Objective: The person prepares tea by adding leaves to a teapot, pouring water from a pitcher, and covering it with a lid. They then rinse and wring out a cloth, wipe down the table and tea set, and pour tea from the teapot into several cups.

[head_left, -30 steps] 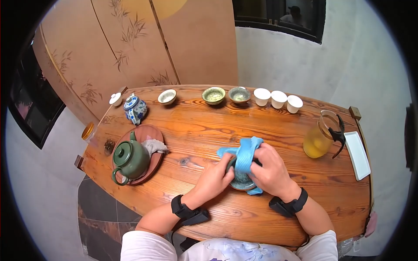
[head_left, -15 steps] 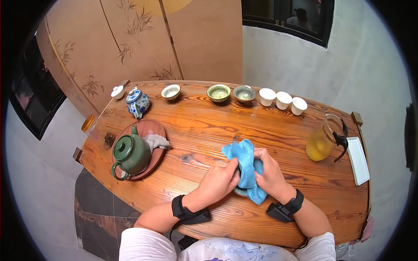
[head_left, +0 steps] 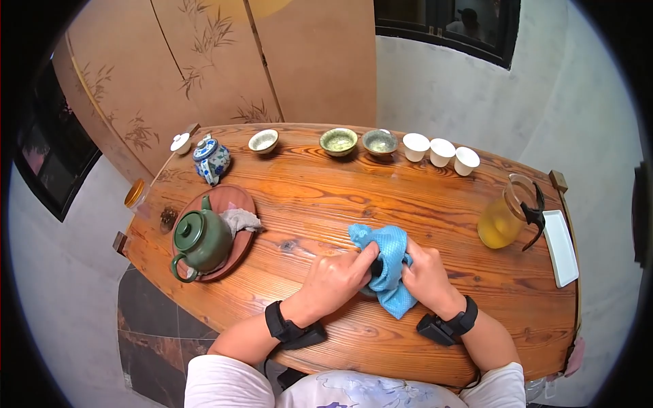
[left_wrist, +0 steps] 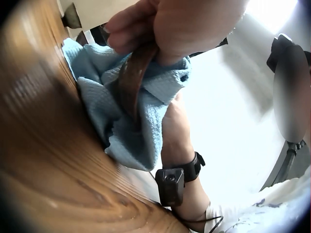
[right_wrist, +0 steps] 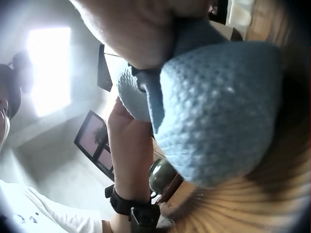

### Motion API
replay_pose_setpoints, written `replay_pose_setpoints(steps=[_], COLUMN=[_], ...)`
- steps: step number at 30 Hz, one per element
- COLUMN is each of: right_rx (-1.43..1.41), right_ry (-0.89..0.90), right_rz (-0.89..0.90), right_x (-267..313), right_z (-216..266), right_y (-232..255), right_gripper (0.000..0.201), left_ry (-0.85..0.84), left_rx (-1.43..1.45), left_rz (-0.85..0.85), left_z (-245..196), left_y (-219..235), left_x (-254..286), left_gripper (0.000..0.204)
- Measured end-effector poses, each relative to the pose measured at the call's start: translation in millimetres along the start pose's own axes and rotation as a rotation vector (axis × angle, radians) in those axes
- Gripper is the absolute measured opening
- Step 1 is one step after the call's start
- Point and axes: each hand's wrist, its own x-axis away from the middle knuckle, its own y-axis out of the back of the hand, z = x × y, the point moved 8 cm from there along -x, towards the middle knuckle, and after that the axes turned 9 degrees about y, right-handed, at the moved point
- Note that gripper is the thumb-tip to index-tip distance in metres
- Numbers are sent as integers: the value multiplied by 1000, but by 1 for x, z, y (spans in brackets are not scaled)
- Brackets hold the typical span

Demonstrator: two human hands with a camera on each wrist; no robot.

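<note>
Both hands are together above the table's front middle around a bowl wrapped in a blue cloth (head_left: 392,262). My left hand (head_left: 331,281) grips the bowl's near left side; its brown rim (left_wrist: 133,82) shows beside the left fingers in the left wrist view, with the cloth (left_wrist: 146,121) bunched below. My right hand (head_left: 430,277) pinches the cloth at the bowl's right side. Textured cloth (right_wrist: 218,107) fills much of the right wrist view and hides the bowl there. Most of the bowl is covered.
A green teapot (head_left: 203,241) stands on a round reddish tray (head_left: 243,254) at left. Bowls, several white cups (head_left: 442,154) and a blue-white pot (head_left: 211,160) line the back. At right are a glass pitcher (head_left: 501,221) and a white tray (head_left: 559,248).
The cloth was a narrow band over the visible bowl; it now spreads over most of it, hanging towards the near right. The left hand has shifted slightly over the bowl's edge.
</note>
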Motion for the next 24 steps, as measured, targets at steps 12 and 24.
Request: replay_pose_setpoints(steps=[12, 24], right_rx=[171, -153], right_ry=[241, -18], right_rz=[-133, -202], right_x=[-4, 8], right_z=[17, -17], right_y=[9, -6], right_gripper=[34, 17], left_ry=[307, 131], left_rx=[332, 146], left_rz=[201, -30], left_z=[19, 15], left_y=[-18, 4], left_x=[2, -3], left_gripper=[28, 33])
